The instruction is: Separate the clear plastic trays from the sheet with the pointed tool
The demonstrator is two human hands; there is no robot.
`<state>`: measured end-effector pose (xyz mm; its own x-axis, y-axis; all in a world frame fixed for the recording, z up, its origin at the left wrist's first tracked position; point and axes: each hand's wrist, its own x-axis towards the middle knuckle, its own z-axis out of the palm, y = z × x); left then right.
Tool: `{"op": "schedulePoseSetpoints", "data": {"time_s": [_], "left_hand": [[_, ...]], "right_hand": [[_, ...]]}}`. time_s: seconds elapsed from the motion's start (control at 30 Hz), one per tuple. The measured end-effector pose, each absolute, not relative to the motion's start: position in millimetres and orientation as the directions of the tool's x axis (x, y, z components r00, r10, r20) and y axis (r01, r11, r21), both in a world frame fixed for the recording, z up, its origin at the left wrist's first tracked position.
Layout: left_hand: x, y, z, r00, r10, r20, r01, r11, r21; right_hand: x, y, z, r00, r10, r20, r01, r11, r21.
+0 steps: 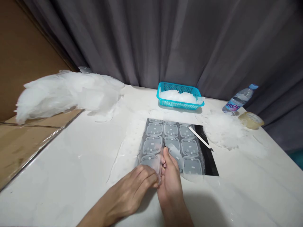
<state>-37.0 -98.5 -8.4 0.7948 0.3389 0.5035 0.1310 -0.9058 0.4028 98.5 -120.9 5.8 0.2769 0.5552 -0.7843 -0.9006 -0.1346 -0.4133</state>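
Observation:
A translucent sheet of moulded square pieces [172,142] lies on a black mat [210,164] on the white table [71,170]. My left hand [134,186] pinches a clear plastic piece [157,167] at the sheet's near edge. My right hand [170,179] is closed beside it, thumb up, gripping the same piece where the two hands meet. A thin white-handled tool [200,138] lies across the mat's right part.
A turquoise basket [178,102] with clear pieces stands behind the mat. Loose clear pieces [223,130] are heaped at the right, a bigger heap [66,93] at the left. A water bottle [238,101] and a tape roll [251,119] lie at the far right. Cardboard [21,145] borders the table's left.

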Motion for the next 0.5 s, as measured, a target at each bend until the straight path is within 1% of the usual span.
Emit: {"op": "schedulePoseSetpoints", "data": {"time_s": [0.1, 0.2, 0.33, 0.5], "left_hand": [[-38.5, -99.8, -7.2, 0.797, 0.339, 0.5, 0.122, -0.901, 0.416], [-39.9, -101.1, -7.1, 0.799, 0.347, 0.491, 0.133, -0.899, 0.418], [-38.0, -102.4, -5.7, 0.787, 0.35, 0.507, 0.129, -0.898, 0.421], [-36.1, -104.1, -3.9, 0.784, 0.363, 0.504, 0.118, -0.883, 0.454]], "right_hand": [[99.8, -118.8, 3.5, 0.298, 0.542, -0.786, -0.888, -0.146, -0.437], [99.4, -119.3, 1.6, 0.313, 0.566, -0.763, -0.869, -0.153, -0.471], [99.5, -118.4, 1.1, 0.335, 0.566, -0.753, -0.853, -0.156, -0.497], [103.4, -114.2, -0.8, 0.312, 0.653, -0.69, -0.852, -0.129, -0.508]]}}
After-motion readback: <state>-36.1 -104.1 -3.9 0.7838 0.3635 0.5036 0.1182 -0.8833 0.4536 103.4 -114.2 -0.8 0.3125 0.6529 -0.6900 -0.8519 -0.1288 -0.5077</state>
